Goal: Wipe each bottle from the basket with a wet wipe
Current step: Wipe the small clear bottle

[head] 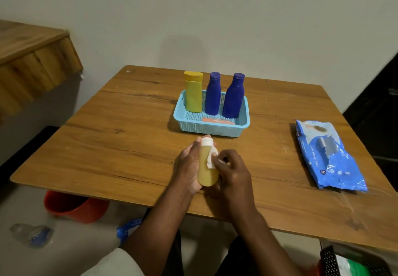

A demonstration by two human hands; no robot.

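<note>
My left hand [187, 163] grips a tan bottle [206, 172] with a white cap, held just above the wooden table in front of the basket. My right hand [233, 170] pinches a white wet wipe [212, 159] and presses it against the bottle's upper right side. The light blue basket [193, 125] stands behind them. In it stand a yellow bottle [193, 91] at the left and two dark blue bottles [213, 93] [234, 97] beside it. A flat orange item [217, 120] lies on the basket floor at the front.
A blue pack of wet wipes [329, 157] lies on the table's right side. A wooden shelf [32, 60] juts out at the left. Below the table are a red bucket [73, 206], a clear plastic bottle [32, 234] and a blue bag [127, 229].
</note>
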